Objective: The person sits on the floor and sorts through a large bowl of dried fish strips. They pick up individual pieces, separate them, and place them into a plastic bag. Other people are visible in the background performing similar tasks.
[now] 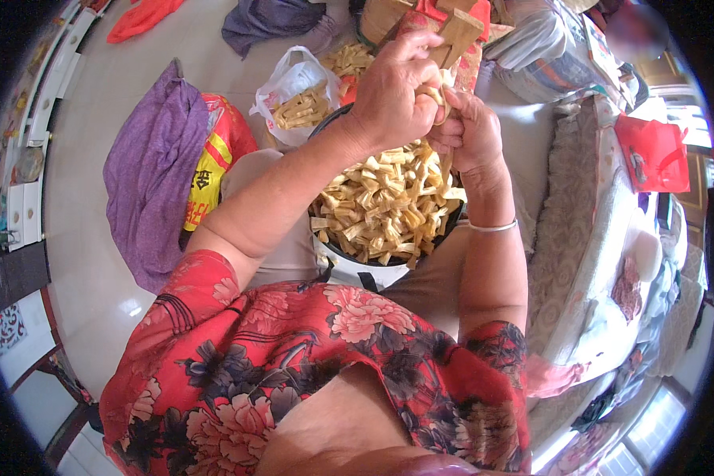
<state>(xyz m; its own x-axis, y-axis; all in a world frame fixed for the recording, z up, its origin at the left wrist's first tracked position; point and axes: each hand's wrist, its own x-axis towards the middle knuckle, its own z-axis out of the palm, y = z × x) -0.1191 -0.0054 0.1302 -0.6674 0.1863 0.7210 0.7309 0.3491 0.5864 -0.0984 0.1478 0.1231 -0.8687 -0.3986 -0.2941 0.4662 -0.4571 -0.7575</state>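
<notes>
Both my hands meet above a round container point(369, 275) between my legs, which is heaped with folded, pale yellow dried strips point(387, 202). My left hand point(395, 92) has its fingers curled around a pale strip point(443, 98). On the same strip, from the other side, my right hand point(473, 128) closes with its thumb uppermost. The strip's ends are partly hidden by my fingers. Just beyond my hands, a wooden piece point(461, 33) stands on a red patterned cloth point(470, 68). What the strips are made of, I cannot tell.
Left of the container, a white plastic bag point(279, 89) holds more folded strips. Farther left lie a purple cloth point(154, 172) and a red and yellow printed bag point(214, 154). A sofa point(571, 226) runs along the right, with a red bag point(654, 154) on it.
</notes>
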